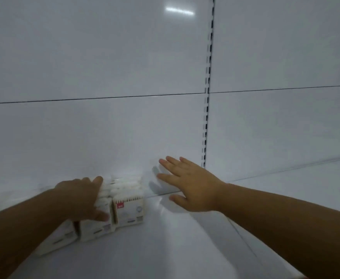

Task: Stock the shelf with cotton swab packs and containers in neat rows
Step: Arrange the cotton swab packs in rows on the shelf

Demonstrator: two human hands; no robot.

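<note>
The left grip, a bare hand, is curled around a row of cotton swab packs. Its fingers lie over the tops of the packs and its thumb lies across the front face of one of them. The packs stand side by side on the white shelf, under this grip and just to either side of it. The outermost pack, on the side facing the other hand, shows a small red label and a band of stick ends along its top edge. White swab tips show through the pack tops just beyond the fingertips. The packs on the wrist side are blurred, and I cannot tell how many there are.

The right grip is spread flat, palm down, with its fingers straight and apart, and holds nothing. It sits beside the row, apart from the nearest pack, with bare shelf between them. I cannot tell whether its palm touches the shelf.

Just past its fingertips rises the white back panel, which carries the hand's shadow. A slotted upright runs up the panel just beyond this grip's outer fingers. Farther out on that side lies a neighbouring shelf.
</note>
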